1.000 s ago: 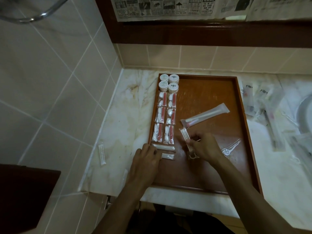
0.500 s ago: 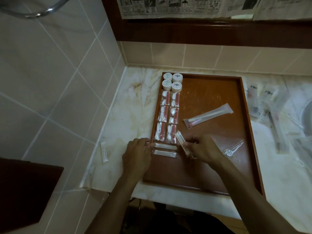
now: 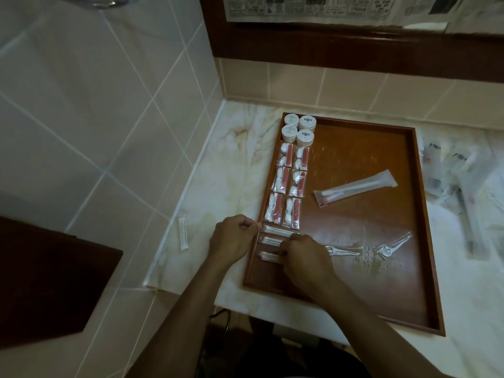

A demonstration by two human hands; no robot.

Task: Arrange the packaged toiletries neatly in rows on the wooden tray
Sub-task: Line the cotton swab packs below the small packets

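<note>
- Four round tubs (image 3: 299, 129) and six red-and-white packets (image 3: 287, 186) are lined up on the wooden tray (image 3: 425, 268).
- Three slim swab packets (image 3: 272, 241) are pinched at their ends by the curled left hand (image 3: 231, 241) and right hand (image 3: 305, 255).

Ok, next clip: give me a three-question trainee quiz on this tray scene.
1. How many round white tubs stand in the tray's far left corner?
2. True or false: the long toothbrush packet lies straight in a row.
3. Which lies off the tray, on the counter to its left? A) a small white sachet B) a clear razor packet C) a tub

Key:
1. Four
2. False: it lies slanted, alone mid-tray.
3. A
</note>
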